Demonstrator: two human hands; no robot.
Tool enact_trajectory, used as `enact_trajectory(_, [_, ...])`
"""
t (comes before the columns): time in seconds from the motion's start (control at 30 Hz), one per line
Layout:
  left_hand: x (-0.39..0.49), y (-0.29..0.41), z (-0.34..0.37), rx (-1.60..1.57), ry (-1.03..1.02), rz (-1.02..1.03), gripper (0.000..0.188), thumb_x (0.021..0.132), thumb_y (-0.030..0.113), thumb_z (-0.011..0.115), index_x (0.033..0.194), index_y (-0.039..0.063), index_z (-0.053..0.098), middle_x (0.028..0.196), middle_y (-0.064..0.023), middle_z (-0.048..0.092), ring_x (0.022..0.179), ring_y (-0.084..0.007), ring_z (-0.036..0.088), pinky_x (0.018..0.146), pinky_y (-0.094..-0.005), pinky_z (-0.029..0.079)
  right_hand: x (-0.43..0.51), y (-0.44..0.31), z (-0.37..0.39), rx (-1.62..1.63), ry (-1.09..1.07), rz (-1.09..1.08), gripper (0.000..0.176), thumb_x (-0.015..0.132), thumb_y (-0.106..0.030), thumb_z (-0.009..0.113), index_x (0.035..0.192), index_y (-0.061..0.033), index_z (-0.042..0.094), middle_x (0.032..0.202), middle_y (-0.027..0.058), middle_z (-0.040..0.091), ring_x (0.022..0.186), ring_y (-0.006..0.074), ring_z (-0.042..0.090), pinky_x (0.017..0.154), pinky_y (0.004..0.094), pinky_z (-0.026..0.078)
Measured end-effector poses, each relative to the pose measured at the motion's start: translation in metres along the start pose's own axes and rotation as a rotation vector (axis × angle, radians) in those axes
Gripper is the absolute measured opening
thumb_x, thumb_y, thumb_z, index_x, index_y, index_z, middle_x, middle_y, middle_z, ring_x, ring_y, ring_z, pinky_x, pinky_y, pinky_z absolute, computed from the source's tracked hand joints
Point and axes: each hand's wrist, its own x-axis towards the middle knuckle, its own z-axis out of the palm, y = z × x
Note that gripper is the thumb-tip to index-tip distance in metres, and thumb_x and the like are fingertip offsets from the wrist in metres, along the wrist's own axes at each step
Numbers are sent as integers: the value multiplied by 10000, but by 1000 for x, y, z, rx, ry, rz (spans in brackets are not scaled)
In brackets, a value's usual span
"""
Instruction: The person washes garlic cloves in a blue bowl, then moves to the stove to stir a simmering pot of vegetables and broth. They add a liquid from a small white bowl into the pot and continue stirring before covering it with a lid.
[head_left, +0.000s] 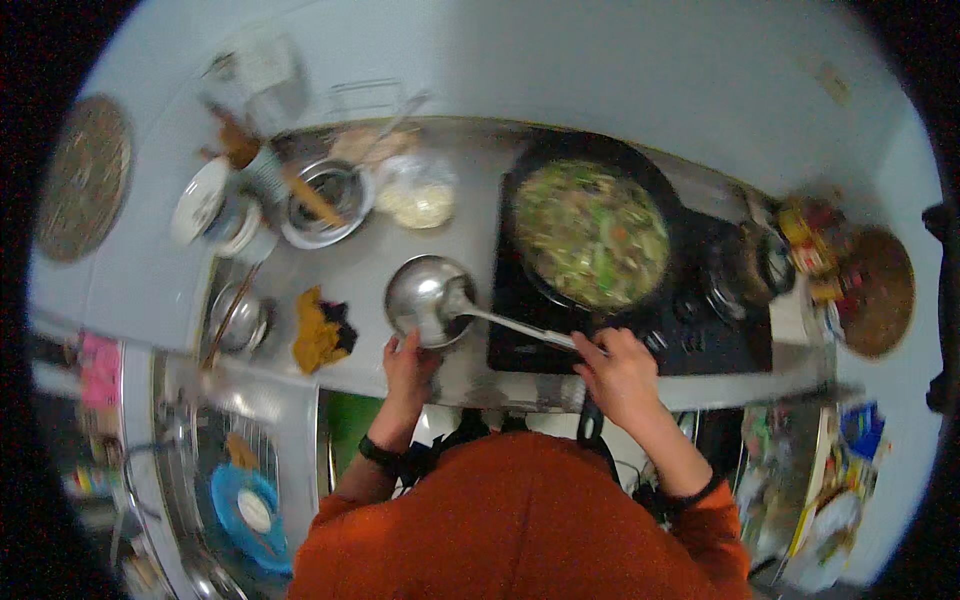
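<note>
My left hand grips the near rim of a round stainless-steel bowl over the counter, left of the stove. In my right hand is the handle of a long metal ladle or turner. Its head rests inside the bowl or just above it; blur hides its exact shape. Just beyond my right hand, a black wok stands on the cooktop, full of chopped green and pale vegetables. A black handle sticks out below my right wrist.
Behind the bowl are a plastic bag of pale food and a metal basin with a wooden-handled tool. A yellow-and-black cloth lies leftward, near a small metal bowl. A glass lid and packets crowd the right.
</note>
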Motion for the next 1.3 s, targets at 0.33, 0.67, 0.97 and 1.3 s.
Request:
enact_trajectory(0.33, [-77,25,-51,98,511,428,793,749,309,701,1338,29,250,1159,-133,440,903,-177,502,658,-291,475,11,12,-1,7,-155,-141,433,711,-157,668,1126,-83,567,999,133,542,891,314,531,710,388,471])
enact_trajectory(0.67, [-279,0,-250,-119,1457,724,747,754,286,696,1311,-4,291,946,-86,544,790,-155,542,604,-289,469,21,30,4,-194,62,-572,325,868,-348,516,1003,-75,630,897,148,580,698,287,541,609,418,461])
enact_trajectory(0.97, [-433,37,-435,-763,1422,912,854,664,464,736,1272,14,338,1042,-88,473,843,-208,472,659,-343,422,-6,-108,-19,-137,187,-505,380,893,-337,494,1114,-41,581,1004,204,543,857,348,531,747,414,453])
enact_trajectory(1.3, [-465,70,-658,-972,1226,798,266,780,265,520,992,105,502,995,-105,534,826,-287,474,575,-459,408,-89,-318,13,233,-91,-694,467,785,-96,590,1232,-39,470,1137,188,456,1047,350,446,877,399,377])
